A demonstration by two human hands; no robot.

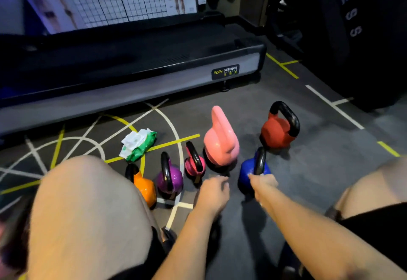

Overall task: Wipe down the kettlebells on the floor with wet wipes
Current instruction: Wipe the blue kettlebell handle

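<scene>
Several kettlebells stand on the dark gym floor in front of my knees: orange [145, 188], purple [172, 179], small pink [193, 165], tall light pink [221, 141], red [278, 130] and blue [247, 173]. My right hand [263, 182] curls round the near foot of the blue kettlebell's black handle; a small white speck shows at its fingertips, too blurred to identify. My left hand [212, 191] hovers just left of the blue kettlebell, fingers loosely curled downward, with nothing visible in it. A green pack of wet wipes [138, 145] lies on the floor at the left, white wipes poking out.
A treadmill base [154, 75] runs across the floor behind the kettlebells. A large black tyre [343, 26] stands at the far right. My bare knees [88, 213] frame the view on both sides. White and yellow lines mark the floor.
</scene>
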